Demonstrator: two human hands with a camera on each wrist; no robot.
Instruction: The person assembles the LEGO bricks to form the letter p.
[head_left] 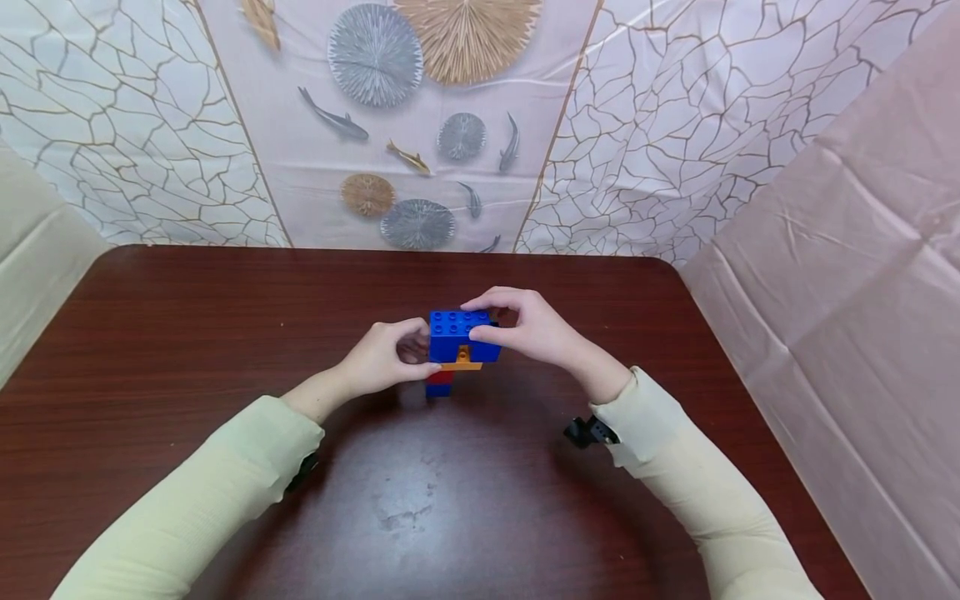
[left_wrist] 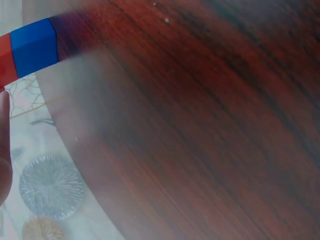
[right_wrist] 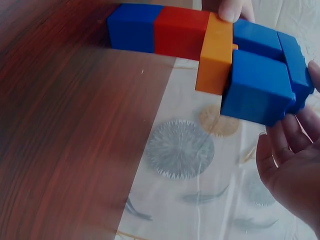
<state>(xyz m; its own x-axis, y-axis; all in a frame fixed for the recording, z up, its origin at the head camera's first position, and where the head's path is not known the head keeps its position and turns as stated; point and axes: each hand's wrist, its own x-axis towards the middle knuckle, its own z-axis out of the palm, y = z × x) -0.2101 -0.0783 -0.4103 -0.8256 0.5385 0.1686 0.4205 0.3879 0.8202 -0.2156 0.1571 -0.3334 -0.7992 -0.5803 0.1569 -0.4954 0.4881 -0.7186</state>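
Observation:
A stack of toy building bricks stands on the table. From the bottom come a blue brick (right_wrist: 132,27), a red brick (right_wrist: 181,32), an orange brick (right_wrist: 215,55), two blue bricks side by side, the nearer a blue brick (right_wrist: 257,85), and a studded blue brick (head_left: 448,323) on top. My left hand (head_left: 375,358) holds the stack from the left, its thumb at the orange brick. The right hand (head_left: 536,329) grips the top blue brick, thumb in front and fingers behind. The left wrist view catches only the lowest blue brick (left_wrist: 35,47), part of the red one and a finger.
Under the stack is a dark reddish-brown wooden table (head_left: 187,333). Patterned cloth (head_left: 112,125) hangs behind its far edge, and pale cloth panels (head_left: 847,292) rise along the sides.

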